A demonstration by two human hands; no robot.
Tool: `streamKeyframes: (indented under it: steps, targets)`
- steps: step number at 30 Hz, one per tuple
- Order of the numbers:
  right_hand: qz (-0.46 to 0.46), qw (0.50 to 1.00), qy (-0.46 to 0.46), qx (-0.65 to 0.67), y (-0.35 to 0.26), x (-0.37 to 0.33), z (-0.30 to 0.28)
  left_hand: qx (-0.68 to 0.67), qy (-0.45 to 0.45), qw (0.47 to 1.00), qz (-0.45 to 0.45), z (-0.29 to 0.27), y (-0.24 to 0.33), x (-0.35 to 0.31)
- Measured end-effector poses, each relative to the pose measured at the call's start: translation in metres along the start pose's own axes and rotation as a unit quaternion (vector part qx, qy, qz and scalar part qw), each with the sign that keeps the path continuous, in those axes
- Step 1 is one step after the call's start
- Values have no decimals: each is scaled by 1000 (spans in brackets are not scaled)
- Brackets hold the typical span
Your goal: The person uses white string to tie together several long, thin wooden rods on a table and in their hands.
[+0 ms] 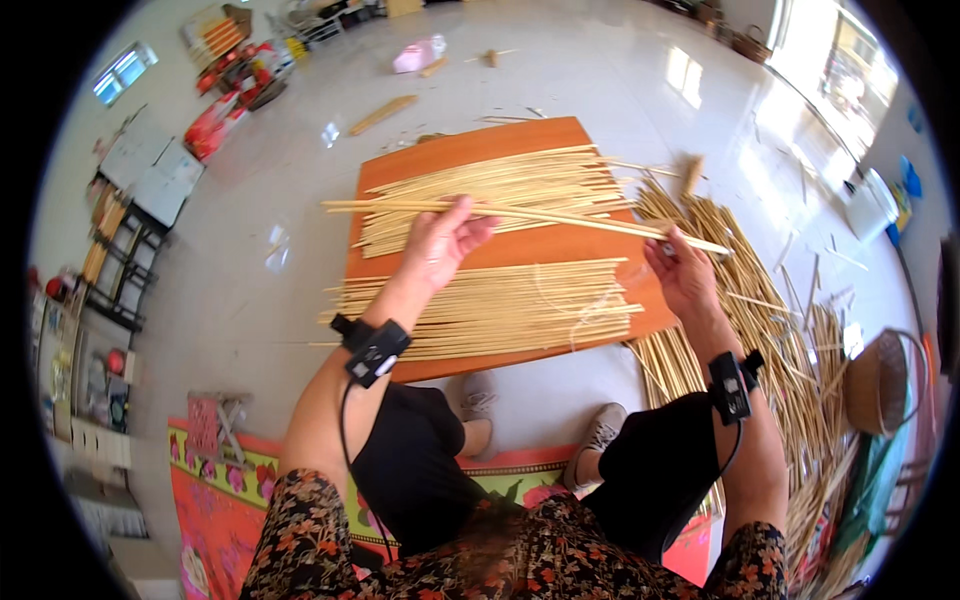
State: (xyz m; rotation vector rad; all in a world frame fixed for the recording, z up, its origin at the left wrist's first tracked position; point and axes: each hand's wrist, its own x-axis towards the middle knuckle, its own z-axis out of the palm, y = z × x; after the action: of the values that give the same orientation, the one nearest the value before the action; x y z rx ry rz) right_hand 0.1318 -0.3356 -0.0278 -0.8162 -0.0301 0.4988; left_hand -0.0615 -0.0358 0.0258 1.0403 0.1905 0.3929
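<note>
A few long, pale straw-coloured sticks [560,215] are held crosswise above a low brown board [480,258]. My left hand [447,240] grips them left of their middle, the thumb up against them and the other fingers loosely curled. Near their right end my right hand [684,272] pinches them between thumb and fingers. Beneath lie two spread rows of similar sticks: a far row [500,178] and a near row [490,310], both running left to right. Thin whitish strands [592,312] cross the near row's right part.
A large heap of sticks [775,300] covers the floor on the right, beside a wicker basket [880,382] and a white bucket [872,205]. A small folding stool [218,428] stands on the patterned mat [215,530] at left. Shelving [125,245] lines the left wall.
</note>
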Motion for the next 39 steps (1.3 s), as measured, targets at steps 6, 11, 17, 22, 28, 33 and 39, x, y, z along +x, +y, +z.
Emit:
streamKeyframes:
  steps: [6,11,17,22,28,33,39]
  targets:
    - [6,1000,9,-21,-1,-4,8,18,25,1000,4,5,6,-8]
    - [13,1000,4,-22,-3,3,-2,-7,9,1000,3,8,8,-9]
    - [39,998,33,-25,1,7,-10,-13,20,1000,16,-3,10,-10]
    - [51,998,40,-28,4,8,-8,2,12,999,32,-7,12,-11]
    - [41,999,-7,10,4,11,-12,-16,28,999,43,-11,9,-5]
    - [-15,1000,-20,10,3,-1,9,-1,32,998,45,-11,14,-4]
    - [-42,998,-38,12,-2,-11,20,1,44,998,32,-10,13,0]
